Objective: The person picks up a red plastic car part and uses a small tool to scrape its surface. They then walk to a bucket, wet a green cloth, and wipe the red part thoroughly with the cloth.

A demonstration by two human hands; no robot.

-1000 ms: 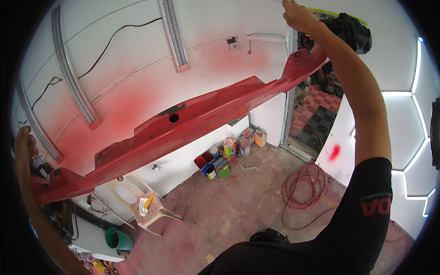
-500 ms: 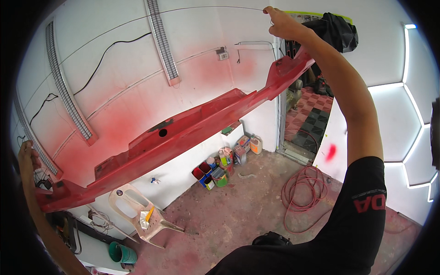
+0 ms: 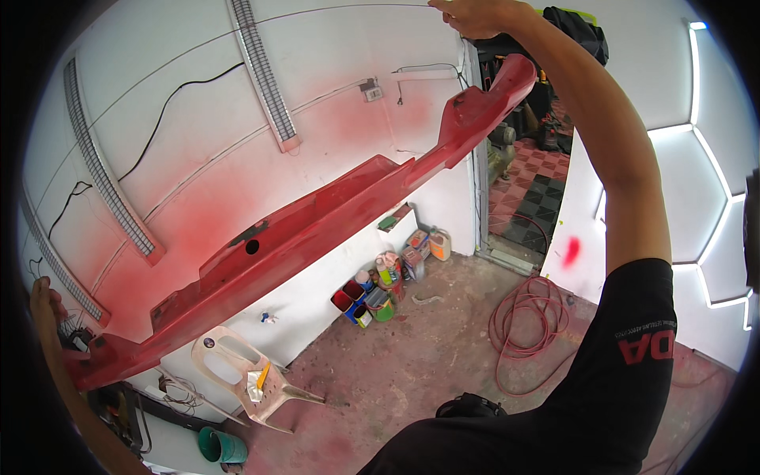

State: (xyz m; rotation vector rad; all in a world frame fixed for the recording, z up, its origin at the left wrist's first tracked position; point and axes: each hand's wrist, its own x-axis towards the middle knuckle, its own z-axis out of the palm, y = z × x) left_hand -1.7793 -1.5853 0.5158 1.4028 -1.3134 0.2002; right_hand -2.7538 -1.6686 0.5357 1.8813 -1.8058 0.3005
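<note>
A long red-painted bumper [image 3: 309, 237] hangs slanting in front of me, lower at the left, with a round hole and dark bare patches. My right hand [image 3: 479, 17] is raised above its right end, fingers pinched at a thin wire [image 3: 317, 14] that runs across the upper view. The top of that hand is cut off by the frame. My left hand [image 3: 46, 305] is up at the left rim, just above the bumper's left end, with curled fingers. What those fingers hold is too dark and small to make out.
A pale plastic chair [image 3: 273, 389] stands below the bumper. Paint cans and bottles [image 3: 372, 293] line the wall base. A coiled red hose [image 3: 526, 317] lies on the floor near a doorway [image 3: 522, 190]. A green bucket [image 3: 222, 445] sits lower left; caged lights [image 3: 265, 87] run along the wall.
My right hand has moved up and left. The bumper's right end has come out from behind my right forearm, and its left end sits lower. My left hand is lower in view.
</note>
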